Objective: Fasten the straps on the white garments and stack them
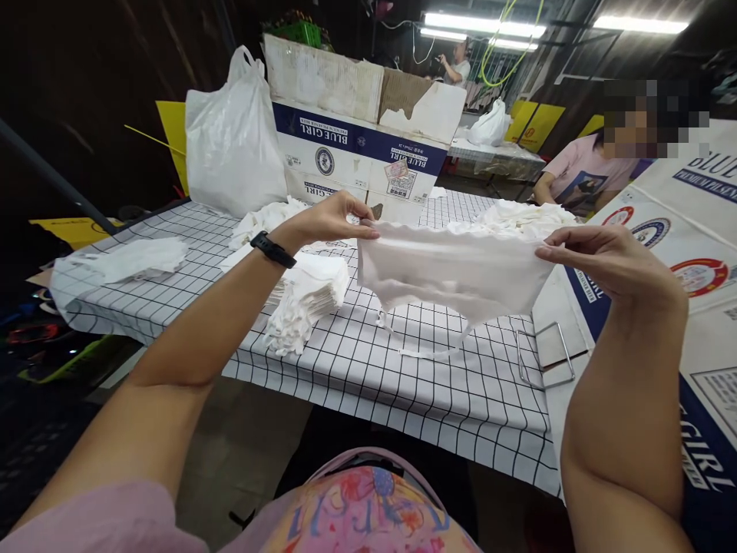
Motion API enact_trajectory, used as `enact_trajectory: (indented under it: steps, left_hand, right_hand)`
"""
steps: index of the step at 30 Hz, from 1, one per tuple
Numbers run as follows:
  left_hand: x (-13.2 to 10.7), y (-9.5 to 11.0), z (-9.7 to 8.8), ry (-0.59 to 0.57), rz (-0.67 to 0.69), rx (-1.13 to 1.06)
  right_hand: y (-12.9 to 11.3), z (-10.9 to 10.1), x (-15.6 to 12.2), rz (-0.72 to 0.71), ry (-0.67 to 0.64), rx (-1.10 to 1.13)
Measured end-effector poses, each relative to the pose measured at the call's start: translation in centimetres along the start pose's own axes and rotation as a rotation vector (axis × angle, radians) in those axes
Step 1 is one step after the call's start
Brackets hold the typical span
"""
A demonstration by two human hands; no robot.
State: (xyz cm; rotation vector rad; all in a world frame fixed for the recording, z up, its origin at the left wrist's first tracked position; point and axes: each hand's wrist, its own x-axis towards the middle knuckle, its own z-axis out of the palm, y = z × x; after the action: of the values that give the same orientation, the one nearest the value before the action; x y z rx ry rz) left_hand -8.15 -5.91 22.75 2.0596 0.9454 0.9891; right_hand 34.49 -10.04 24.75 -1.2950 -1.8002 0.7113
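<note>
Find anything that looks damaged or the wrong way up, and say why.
The cardboard box at the back of the table: its lettering is upside down, and its raised flap looks torn, with a ragged white edge beside bare brown.

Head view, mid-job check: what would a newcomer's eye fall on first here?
Probably the thin white cloth stretched between the left hand and the right hand, in the middle of the view above the checked tabletop. Next, perhaps, the big carton at the back of the table, its BLUE GIRL lettering upside down, with a bulging white plastic bag to its left.
</note>
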Motion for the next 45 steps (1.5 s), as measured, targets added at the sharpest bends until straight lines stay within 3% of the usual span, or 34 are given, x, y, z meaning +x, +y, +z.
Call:
enact_trajectory:
  steps: [5, 12, 19, 22, 26, 30, 35, 40, 45]
  left_hand:
    - [0.8, 0.7, -0.6, 0.133, 0.064, 0.142]
    - [1.6, 2.0, -1.6, 0.323, 0.215, 0.455]
    - [1.7, 2.1, -2.0, 0.385, 0.344, 0.676]
    - [2.1, 2.0, -2.0, 0.406, 0.367, 0.645]
    - [2.6, 2.3, -1.9, 0.478, 0.360, 0.428]
    - [3.1, 2.9, -1.6, 0.594, 0.348, 0.351]
    - [3.6, 3.5, -1.4, 0.650, 0.354, 0.348]
    - [3.4, 4.4, -1.4, 0.681, 0.379, 0.352]
    - [2.6, 5.8, -1.4, 0.732, 0.411, 0.285]
  right_hand:
    - [0.9, 0.2, 0.2, -0.074, -0.065, -0.101]
    - [1.9, 0.7, 0.8, -0.255, 0.118, -0.465]
    - [2.6, 2.1, 0.7, -0.285, 0.180, -0.511]
    - [2.5, 3.1, 0.5, -0.335, 0.257, -0.598]
    - [2.5, 3.9, 0.6, -0.357, 0.478, -0.658]
    - [2.1, 3.9, 0.9, -0.352, 0.663, -0.416]
    - [1.0, 3.5, 1.5, -0.292, 0.685, 0.131]
    - [-0.6, 2.8, 0.8, -0.363, 0.643, 0.219]
    - [-2.2, 2.6, -0.6, -0.345, 0.705, 0.273]
